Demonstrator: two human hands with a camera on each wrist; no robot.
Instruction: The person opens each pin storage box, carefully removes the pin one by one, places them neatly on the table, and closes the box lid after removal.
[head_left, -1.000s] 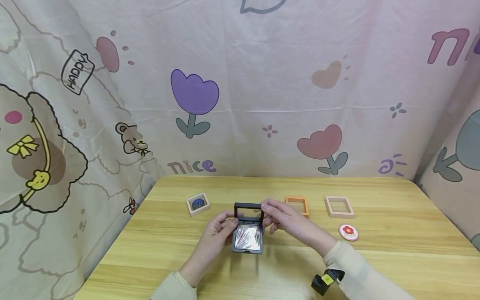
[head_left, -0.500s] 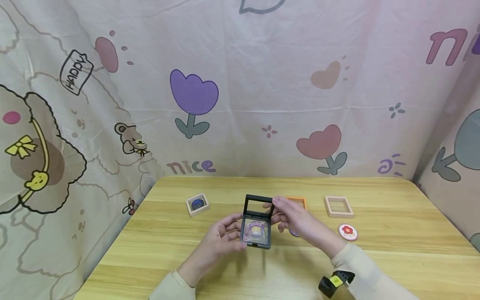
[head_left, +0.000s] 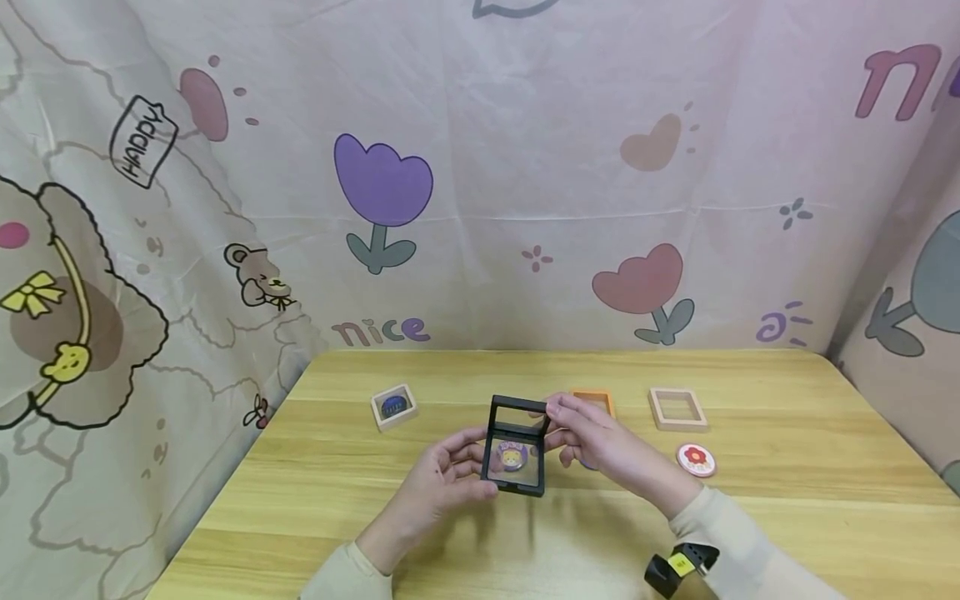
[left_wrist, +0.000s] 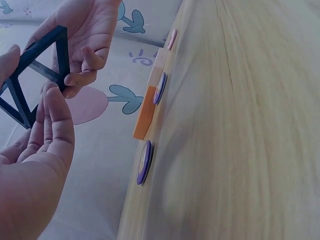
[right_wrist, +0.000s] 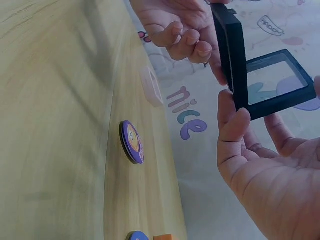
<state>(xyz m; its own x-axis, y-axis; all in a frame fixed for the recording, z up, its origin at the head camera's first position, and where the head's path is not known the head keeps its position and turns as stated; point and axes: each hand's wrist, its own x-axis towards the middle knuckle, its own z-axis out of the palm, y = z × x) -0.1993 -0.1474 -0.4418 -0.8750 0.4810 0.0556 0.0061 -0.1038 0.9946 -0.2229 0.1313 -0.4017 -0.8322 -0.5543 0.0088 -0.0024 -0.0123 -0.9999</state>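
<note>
A black hinged display frame (head_left: 517,431) with clear film panels stands opened out between both hands, above the table. My left hand (head_left: 446,477) holds its lower left edge, thumb at the front corner and fingers behind. With my right hand (head_left: 600,437) I pinch the right side of the raised panel. Through the film shows a round purple badge (head_left: 512,455) with a bear picture. The right wrist view shows this purple badge (right_wrist: 132,142) lying on the table, apart from the frame. Another round purple-edged badge (left_wrist: 160,88) lies beside the orange frame, mostly hidden by my right hand in the head view.
At the back of the wooden table (head_left: 300,500) lie an orange square frame (head_left: 595,402), a pale wooden frame (head_left: 678,409) and a pale frame holding a dark blue piece (head_left: 393,407). A red-flower badge (head_left: 696,459) lies at the right. A printed curtain (head_left: 487,275) hangs behind.
The black frame has moved right and turned slightly. My left hand has shifted its hold from near the hinge to the lower left corner. Glare on the film has given way to the badge behind.
</note>
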